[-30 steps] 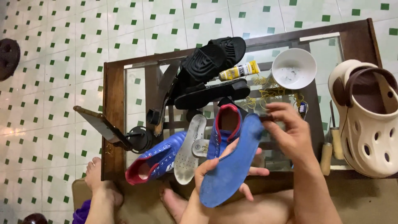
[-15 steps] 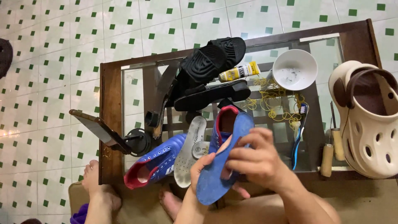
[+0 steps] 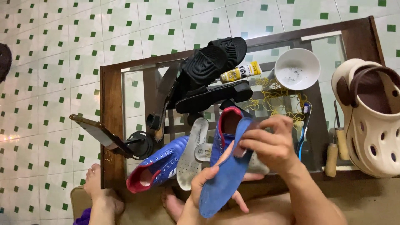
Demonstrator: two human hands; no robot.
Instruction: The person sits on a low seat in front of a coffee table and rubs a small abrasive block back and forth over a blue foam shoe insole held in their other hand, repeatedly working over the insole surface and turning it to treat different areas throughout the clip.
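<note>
My left hand grips a blue shoe sole from below, holding it tilted over the table's near edge. My right hand lies across the sole's upper end, its fingers pinching a small brown piece flat against the blue surface. Just behind the sole stands a blue shoe with a red lining. A second blue shoe lies to the left on its side. Two white insoles lie between and under them.
On the wood-framed glass table are black sandals, a yellow tube, a white bowl, yellow bands, a toothbrush, wooden-handled tools, cream clogs and a phone on a stand. My bare feet rest below.
My right hand has come in from the sole's right edge and now presses down on its upper end. The sole has tipped slightly; my left hand keeps its hold.
</note>
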